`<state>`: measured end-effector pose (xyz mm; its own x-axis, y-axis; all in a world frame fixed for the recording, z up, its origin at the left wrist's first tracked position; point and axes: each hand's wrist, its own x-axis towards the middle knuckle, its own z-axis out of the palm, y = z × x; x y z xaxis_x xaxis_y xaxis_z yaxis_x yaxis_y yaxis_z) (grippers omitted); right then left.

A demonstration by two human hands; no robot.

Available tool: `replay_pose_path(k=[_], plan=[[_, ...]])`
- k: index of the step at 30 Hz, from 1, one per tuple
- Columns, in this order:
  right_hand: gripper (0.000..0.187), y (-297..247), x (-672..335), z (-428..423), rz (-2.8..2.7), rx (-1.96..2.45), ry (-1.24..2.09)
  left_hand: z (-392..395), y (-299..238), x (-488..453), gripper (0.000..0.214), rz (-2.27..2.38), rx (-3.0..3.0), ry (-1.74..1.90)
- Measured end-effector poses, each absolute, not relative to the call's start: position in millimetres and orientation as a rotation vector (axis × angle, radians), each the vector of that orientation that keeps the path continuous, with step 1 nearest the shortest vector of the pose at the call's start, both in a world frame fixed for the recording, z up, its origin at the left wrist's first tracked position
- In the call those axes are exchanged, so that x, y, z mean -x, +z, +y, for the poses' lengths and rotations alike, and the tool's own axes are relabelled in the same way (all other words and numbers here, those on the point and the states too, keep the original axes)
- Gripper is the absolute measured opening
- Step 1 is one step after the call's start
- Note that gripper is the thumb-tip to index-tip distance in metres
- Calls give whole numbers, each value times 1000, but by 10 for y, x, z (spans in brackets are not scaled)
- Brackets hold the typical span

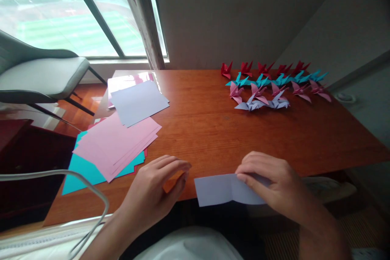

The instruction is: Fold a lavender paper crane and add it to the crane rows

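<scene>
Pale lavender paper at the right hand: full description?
The pale lavender paper is a narrow, matt strip with a crosswise crease, where its lower edge kinks. The right hand grips it, hiding its right end. In view, it overlaps the near edge of the table; whether it rests there is unclear. The left hand is apart.

Folded lavender paper [213, 191]: right end hidden behind right hand [268, 176].
Forearms [122, 221]: both cut by bottom edge.
Red sheets [145, 153]: mostly covered, count unclear.
Turquoise sheets [82, 174]: partly under pink sheets [115, 138].
Pink-and-white packet [123, 83]: half under lavender sheets [141, 102], print washed out.
Red cranes [226, 70]: lower parts partly behind turquoise cranes [238, 80].
Chair [42, 71]: cut by left edge.
White cable [45, 173]: runs off left edge.
Window [61, 20]: cut top and left; field outside blurred.
Pale item below table's right side [332, 189]: partly hidden, can't identify.
</scene>
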<state>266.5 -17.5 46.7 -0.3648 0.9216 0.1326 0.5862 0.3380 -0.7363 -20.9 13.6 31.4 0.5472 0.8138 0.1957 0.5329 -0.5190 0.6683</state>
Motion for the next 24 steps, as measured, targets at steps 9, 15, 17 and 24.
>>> replay_pose_path(k=[9,15,17,24], plan=[[10,452,-2508,-171,-2056,1259,825,124,292,-113,16,969,-2260,615],[15,312,-2780,-176,-1871,1388,775,154,264,18,14,1047,-1978,707],[13,194,-2813,-208,-1718,1475,787,139,253,32,15,1112,-1825,751],[37,-120,-2551,-357,-1589,1321,1323,62,136,-117,17,1139,-1186,913]])
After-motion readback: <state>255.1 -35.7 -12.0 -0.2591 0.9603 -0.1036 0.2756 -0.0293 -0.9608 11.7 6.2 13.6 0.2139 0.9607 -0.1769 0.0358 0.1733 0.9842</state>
